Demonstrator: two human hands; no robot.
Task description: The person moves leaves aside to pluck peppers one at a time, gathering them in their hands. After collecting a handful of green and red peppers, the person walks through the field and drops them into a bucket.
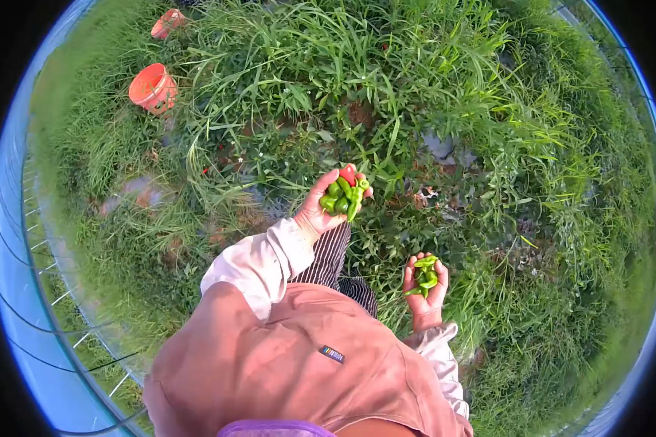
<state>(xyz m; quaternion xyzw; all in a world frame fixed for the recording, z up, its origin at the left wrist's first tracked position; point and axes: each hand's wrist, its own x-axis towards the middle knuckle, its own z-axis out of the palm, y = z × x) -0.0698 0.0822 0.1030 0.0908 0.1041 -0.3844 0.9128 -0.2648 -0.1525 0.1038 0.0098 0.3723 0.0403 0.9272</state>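
My left hand [318, 207] is raised in front of me, its fingers curled around a heap of green peppers [342, 198] with a red pepper [348, 175] at the top. Lower and to the right, my right hand [435, 296] cups a smaller bunch of green peppers [427, 277], palm up. The two hands are apart. Pepper plants [375, 156] and tall grass grow beneath and ahead of them.
A red-orange bucket [153, 90] stands in the grass at the upper left, and a second bucket [168, 24] lies farther off, tilted. Dense grass [444, 44] surrounds the plants. Patches of ground sheeting [439, 148] show through. A curved frame edge [22, 306] runs along the left.
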